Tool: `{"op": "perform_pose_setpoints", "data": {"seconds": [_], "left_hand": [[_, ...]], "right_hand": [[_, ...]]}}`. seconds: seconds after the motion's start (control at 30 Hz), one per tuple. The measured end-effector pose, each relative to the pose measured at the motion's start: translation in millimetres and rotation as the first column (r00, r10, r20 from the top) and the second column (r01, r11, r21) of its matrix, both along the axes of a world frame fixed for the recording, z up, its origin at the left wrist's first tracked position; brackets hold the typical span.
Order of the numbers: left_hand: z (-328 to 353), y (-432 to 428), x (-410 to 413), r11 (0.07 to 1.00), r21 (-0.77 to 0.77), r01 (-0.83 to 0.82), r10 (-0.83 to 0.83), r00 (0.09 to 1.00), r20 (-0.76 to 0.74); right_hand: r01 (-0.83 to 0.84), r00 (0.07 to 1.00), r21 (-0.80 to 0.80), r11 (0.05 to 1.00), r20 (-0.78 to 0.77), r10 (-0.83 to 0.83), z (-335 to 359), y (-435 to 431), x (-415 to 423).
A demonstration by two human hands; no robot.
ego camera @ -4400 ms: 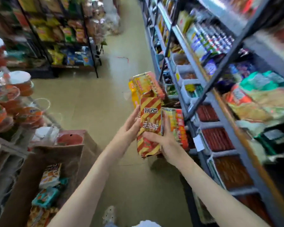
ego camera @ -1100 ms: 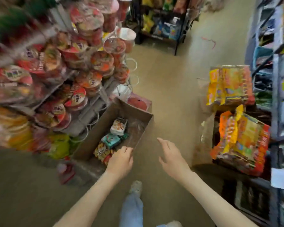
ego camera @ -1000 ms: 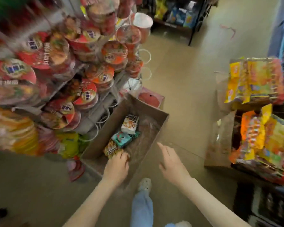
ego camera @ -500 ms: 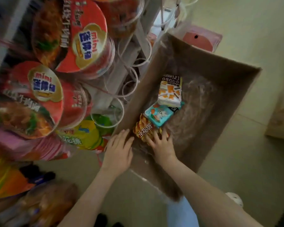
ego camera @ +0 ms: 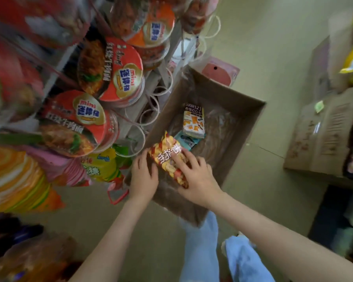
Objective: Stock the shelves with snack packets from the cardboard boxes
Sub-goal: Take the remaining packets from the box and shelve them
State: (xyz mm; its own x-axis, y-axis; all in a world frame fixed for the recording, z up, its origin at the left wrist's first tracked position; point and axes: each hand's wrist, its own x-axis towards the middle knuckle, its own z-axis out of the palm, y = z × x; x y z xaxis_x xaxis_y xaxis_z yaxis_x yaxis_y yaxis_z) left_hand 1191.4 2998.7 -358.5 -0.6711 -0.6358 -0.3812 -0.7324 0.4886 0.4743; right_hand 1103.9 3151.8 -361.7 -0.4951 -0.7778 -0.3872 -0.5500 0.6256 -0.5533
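An open cardboard box [ego camera: 243, 127] stands on the floor below me. My right hand [ego camera: 196, 176] grips a red-and-yellow striped snack packet [ego camera: 167, 157] and holds it over the box's near end. My left hand [ego camera: 144, 176] rests beside the packet at the box's left wall, fingers fairly straight and touching the packet's edge. Deeper in the box lie a teal packet [ego camera: 186, 140] and a white-and-orange packet [ego camera: 193, 121].
A wire rack with red instant-noodle cups [ego camera: 110, 72] leans over the box's left side. Bagged snacks [ego camera: 102, 167] hang below the cups. A second cardboard box [ego camera: 322, 135] sits at the right, with a pink object [ego camera: 219, 72] behind the first box. My legs in blue jeans [ego camera: 202, 245] are beneath.
I turned from the shelf and bent down to the box. Over the last half second my right hand took hold of the striped packet and lifted it out of the pile.
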Motion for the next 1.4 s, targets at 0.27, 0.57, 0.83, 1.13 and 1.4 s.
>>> {"op": "perform_pose_setpoints", "data": {"seconds": [0.27, 0.57, 0.83, 1.13, 1.4], "left_hand": [[110, 111, -90, 0.835, 0.536, 0.122, 0.092, 0.930, -0.355], [248, 298, -173, 0.538, 0.544, 0.644, -0.159, 0.712, -0.684], [352, 517, -197, 0.033, 0.344, 0.938, -0.379, 0.330, -0.865], [444, 690, -230, -0.196, 0.031, 0.980, -0.475, -0.068, -0.877], [463, 815, -275, -0.281, -0.232, 0.931, -0.568, -0.357, -0.742]], "right_hand": [[0.321, 0.875, -0.273, 0.907, -0.281, -0.394, 110, 82, -52], [0.564, 0.612, -0.547, 0.619, -0.226, -0.758, 258, 309, -83], [0.790, 0.377, -0.587, 0.179, 0.235, -0.896, 400, 549, -42], [0.607, -0.011, -0.782, -0.141, 0.169, -0.986, 478, 687, 33], [0.430, -0.327, -0.787, -0.443, 0.322, -0.888, 475, 776, 10]]}}
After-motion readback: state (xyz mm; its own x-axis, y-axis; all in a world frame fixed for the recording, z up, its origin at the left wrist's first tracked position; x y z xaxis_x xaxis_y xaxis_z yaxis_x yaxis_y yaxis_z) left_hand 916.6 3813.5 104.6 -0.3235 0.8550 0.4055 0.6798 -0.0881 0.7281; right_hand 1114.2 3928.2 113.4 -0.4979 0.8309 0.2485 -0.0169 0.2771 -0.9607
